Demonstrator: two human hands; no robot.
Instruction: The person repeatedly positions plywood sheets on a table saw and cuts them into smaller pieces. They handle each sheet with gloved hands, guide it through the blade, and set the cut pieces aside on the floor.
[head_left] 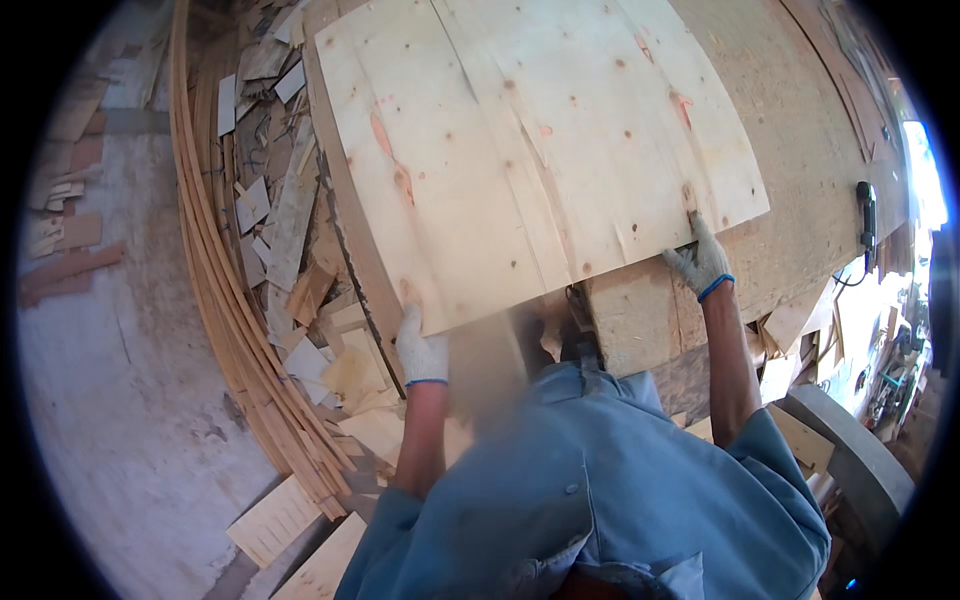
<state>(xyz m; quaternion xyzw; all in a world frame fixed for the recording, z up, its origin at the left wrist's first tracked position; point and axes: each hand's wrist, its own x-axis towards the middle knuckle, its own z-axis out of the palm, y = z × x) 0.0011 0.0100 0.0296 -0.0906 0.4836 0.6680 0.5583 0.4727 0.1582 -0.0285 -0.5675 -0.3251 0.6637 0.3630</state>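
Note:
A large, pale wood veneer sheet (580, 150) with brown knots, reddish patches and long seams lies across the workbench (790, 130). My left hand (422, 350), in a white glove, grips its near left corner. Farther right along the near edge, my right hand (703, 262) holds the sheet too, its white glove trimmed with a blue cuff. One right-hand finger extends up over the sheet's face. The fingers beneath the sheet are hidden.
Long thin wood strips (225, 300) run in a bundle at the left, beside a heap of broken veneer scraps (290, 210). A black handheld device (866, 215) with a cord sits at the bench's right edge. A grey curved object (850, 450) stands lower right.

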